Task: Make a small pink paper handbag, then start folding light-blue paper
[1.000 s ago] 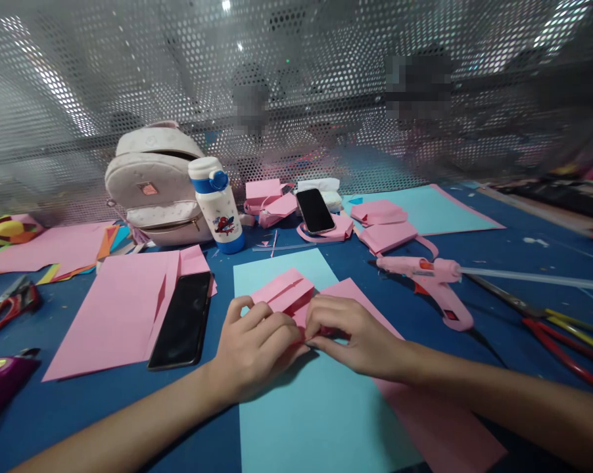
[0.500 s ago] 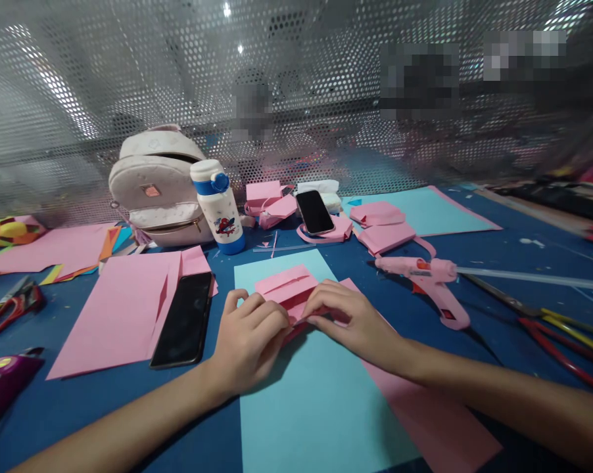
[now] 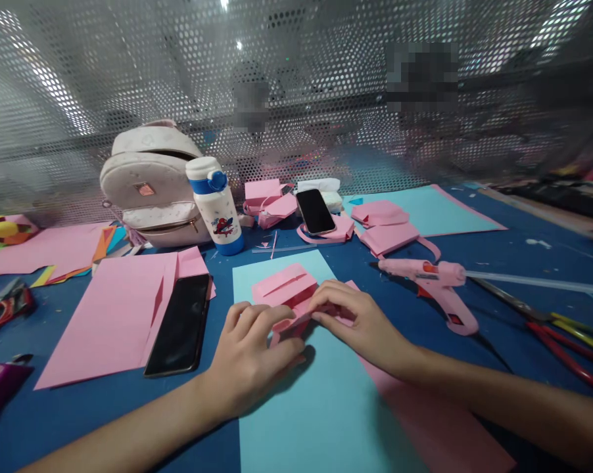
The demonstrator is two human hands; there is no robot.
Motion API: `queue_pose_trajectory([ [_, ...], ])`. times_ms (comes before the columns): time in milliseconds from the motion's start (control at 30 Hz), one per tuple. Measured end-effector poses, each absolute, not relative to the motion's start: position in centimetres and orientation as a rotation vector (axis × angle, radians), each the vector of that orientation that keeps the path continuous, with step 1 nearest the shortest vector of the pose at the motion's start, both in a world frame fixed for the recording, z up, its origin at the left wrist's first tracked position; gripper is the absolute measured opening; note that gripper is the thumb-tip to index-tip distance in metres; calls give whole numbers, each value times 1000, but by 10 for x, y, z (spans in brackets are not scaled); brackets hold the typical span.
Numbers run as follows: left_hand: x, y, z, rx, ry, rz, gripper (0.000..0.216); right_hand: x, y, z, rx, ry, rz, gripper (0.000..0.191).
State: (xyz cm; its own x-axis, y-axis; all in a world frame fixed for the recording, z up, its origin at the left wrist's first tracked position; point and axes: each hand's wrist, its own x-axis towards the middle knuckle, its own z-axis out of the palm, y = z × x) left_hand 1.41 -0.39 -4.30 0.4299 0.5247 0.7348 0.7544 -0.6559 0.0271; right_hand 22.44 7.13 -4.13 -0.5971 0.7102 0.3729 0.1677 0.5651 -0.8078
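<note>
My left hand [image 3: 250, 355] and my right hand [image 3: 358, 322] meet over a folded pink paper piece [image 3: 284, 289] that lies on a light blue sheet [image 3: 306, 407]. The fingertips of both hands pinch its near edge from either side. A larger pink sheet [image 3: 425, 420] lies under my right forearm. The fold under my fingers is partly hidden.
A black phone [image 3: 178, 325] rests on pink paper [image 3: 109, 315] to the left. A pink glue gun [image 3: 437, 286] lies to the right, with red and yellow scissors [image 3: 563, 335] beyond. At the back stand a water bottle [image 3: 215, 203], a pale backpack [image 3: 148, 184], another phone [image 3: 316, 210] and folded pink pieces [image 3: 385, 226].
My left hand slid slightly back and lower along the pink piece's near edge. My right hand shifted a little forward. The pink piece stays in both hands.
</note>
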Motion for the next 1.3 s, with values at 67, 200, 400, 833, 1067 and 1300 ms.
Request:
queue_pose_trajectory([
  [67,14,-4,-44,-2447,-1016,-1000,2,224,72,-41,-714,-2074,1005,9],
  [200,13,-4,-47,-2591,-929,-802,5,222,73,-42,-711,-2039,1079,8],
  [400,13,3,-50,-2768,-1139,-876,8,222,75,-47,-711,-2040,1094,9],
  [833,14,5,-45,-2845,-1128,-980,8,221,72,-44,-703,-2076,1019,13],
  [1067,12,0,-45,-2775,-746,-1185,14,220,72,-45,-644,-2127,920,11],
  [1300,16,-25,-31,-2750,-506,-1015,28,222,68,-43,-644,-2148,817,11],
])
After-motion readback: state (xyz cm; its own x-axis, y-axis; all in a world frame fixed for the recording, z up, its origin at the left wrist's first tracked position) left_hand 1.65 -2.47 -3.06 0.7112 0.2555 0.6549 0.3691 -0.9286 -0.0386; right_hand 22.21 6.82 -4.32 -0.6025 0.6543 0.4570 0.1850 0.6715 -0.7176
